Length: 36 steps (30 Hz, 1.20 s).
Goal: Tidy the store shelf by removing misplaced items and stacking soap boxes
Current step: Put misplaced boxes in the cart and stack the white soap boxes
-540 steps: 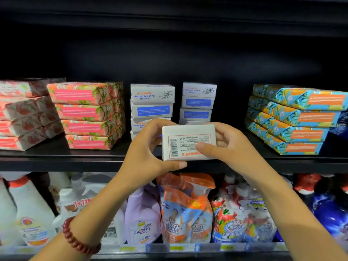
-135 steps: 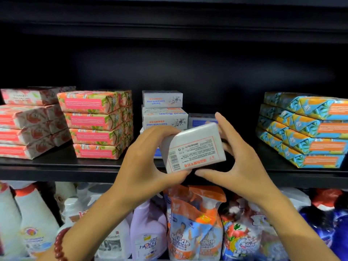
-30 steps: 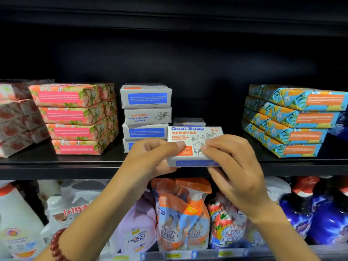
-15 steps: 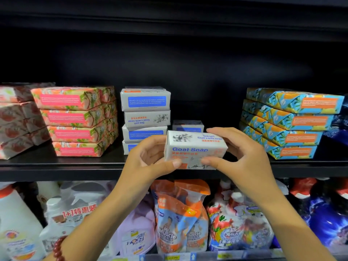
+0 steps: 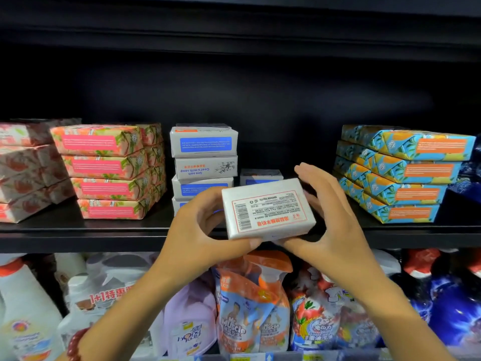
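A white goat soap box (image 5: 268, 208) is in front of the shelf edge, its barcode and red-framed label side facing me, slightly tilted. My left hand (image 5: 200, 230) grips its left end, thumb under the lower edge. My right hand (image 5: 330, 217) holds its right end from behind and below, upper fingers spread. Behind stands a stack of several white-and-blue goat soap boxes (image 5: 204, 162). A single box of the same kind (image 5: 260, 176) lies to the right of that stack, mostly hidden by the held box.
Pink floral soap packs (image 5: 106, 173) are stacked at left, with more pale pink ones (image 5: 23, 173) further left. Blue-orange packs (image 5: 406, 175) are stacked at right. The black shelf board (image 5: 78, 238) runs across. Detergent bottles and spray refills (image 5: 255, 308) fill the lower shelf.
The held box has been turned over between both hands: half a second ago its "Goat Soap" front showed, now the barcode side faces me.
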Tool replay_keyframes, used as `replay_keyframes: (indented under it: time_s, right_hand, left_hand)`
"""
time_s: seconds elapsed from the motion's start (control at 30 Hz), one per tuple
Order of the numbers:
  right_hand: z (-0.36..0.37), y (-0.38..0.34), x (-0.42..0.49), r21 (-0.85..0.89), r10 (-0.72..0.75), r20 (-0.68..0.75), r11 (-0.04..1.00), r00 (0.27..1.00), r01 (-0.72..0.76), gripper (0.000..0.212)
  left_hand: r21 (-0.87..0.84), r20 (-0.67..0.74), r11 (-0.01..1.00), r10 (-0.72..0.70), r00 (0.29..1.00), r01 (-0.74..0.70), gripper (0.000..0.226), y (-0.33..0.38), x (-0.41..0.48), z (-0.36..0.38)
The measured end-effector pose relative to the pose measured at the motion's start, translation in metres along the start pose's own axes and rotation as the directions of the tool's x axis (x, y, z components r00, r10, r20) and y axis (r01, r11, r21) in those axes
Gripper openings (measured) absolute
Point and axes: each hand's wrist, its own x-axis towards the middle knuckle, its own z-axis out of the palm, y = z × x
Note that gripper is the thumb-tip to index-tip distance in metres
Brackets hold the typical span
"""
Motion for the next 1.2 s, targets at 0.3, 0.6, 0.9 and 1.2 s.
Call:
replay_keyframes:
  time_s: [0.3, 0.6, 0.9, 1.2]
  right_hand:
    - [-0.002, -0.009, 0.010, 0.340, 0.200, 0.042, 0.919, 0.979, -0.202, 0.059]
    - [0.020, -0.011, 0.001, -0.166, -0.358, -0.120, 0.927, 0.926, 0.337, 0.045]
    - [0.030, 0.006, -0.004, -0.190, -0.166, 0.011, 0.968, 0.986, 0.165, 0.047]
    - [0.038, 0.036, -0.014, -0.360, -0.038, 0.026, 0.932, 0.999, 0.044, 0.036]
  left_hand:
    - [0.097, 0.043, 0.993, 0.062, 0.997, -0.066, 0.068, -0.004, -0.002, 0.000]
    - [0.043, 0.006, 0.995, -0.090, 0.996, 0.089, 0.067, 0.007, -0.002, -0.003]
    - [0.150, -0.165, 0.982, -0.088, 0.982, 0.113, 0.066, -0.007, -0.016, -0.030]
    - [0.441, -0.160, 0.874, -0.145, 0.976, 0.203, 0.061, -0.012, -0.010, -0.059]
